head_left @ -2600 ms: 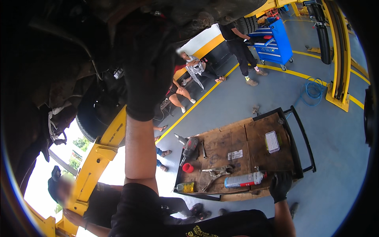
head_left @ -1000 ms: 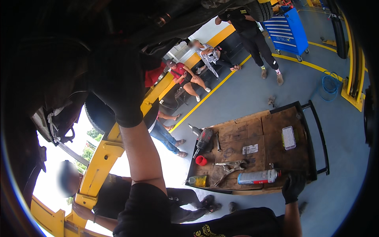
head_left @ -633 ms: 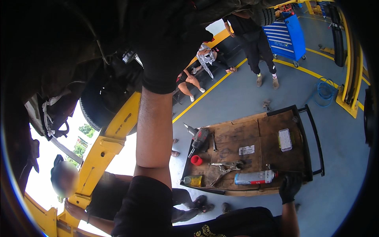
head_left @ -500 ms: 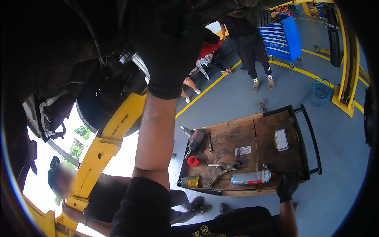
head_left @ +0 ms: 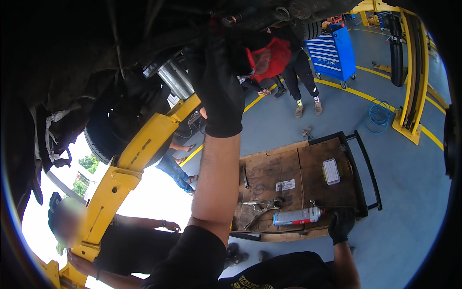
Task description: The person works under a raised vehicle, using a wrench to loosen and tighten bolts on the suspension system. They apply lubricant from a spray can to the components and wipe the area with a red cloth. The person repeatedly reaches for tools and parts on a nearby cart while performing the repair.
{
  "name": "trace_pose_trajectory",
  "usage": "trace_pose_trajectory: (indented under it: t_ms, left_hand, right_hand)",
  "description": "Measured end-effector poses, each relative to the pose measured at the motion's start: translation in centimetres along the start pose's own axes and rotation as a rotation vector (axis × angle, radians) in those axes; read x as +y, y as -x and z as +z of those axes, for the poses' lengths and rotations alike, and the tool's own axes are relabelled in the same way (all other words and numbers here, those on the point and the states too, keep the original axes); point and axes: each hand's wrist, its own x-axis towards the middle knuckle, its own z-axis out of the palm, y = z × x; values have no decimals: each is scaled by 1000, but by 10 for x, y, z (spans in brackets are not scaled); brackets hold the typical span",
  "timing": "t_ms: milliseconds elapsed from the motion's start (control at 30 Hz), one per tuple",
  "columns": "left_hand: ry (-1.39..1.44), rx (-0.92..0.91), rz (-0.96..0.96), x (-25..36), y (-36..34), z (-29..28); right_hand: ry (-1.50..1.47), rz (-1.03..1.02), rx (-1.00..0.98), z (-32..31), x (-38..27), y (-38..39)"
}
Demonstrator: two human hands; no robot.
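My left hand (head_left: 216,96), in a black glove, is raised to the dark underside of a vehicle (head_left: 91,48). Its fingers are lost in shadow. Close beside it is a shiny metal cylinder (head_left: 176,79) above a yellow lift arm (head_left: 144,144). Lower right, my black-gloved right hand (head_left: 341,225) is at the near edge of a cart (head_left: 313,178) lined with stained cardboard; its grip is unclear. A spray can (head_left: 297,216) lies just left of that hand, with locking pliers (head_left: 260,206) beyond it. Farther up the cardboard lies a wrench (head_left: 245,177).
A person (head_left: 139,241) stands at lower left with a hand on the lift arm. Another (head_left: 301,72) stands beyond the cart, near something red (head_left: 272,58) like cloth. A blue tool cabinet (head_left: 332,53), lift post (head_left: 414,82) and coiled hose (head_left: 380,115) are farther right.
My left hand and forearm have shifted right, now covering the impact wrench and red cup on the cart. More of the metal cylinder shows. The red cloth-like thing appears larger; my right hand stays by the cart.
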Motion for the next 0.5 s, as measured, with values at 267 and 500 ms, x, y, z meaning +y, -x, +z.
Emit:
trace_pose_trajectory:
  t_ms: [267,500]
  left_hand:
    - [761,127,-730,71,-32,-6]
    - [178,52,-222,41,-27,14]
  right_hand:
    - [36,-8,9,3,2,3]
    - [-22,8,-37,2,3,0]
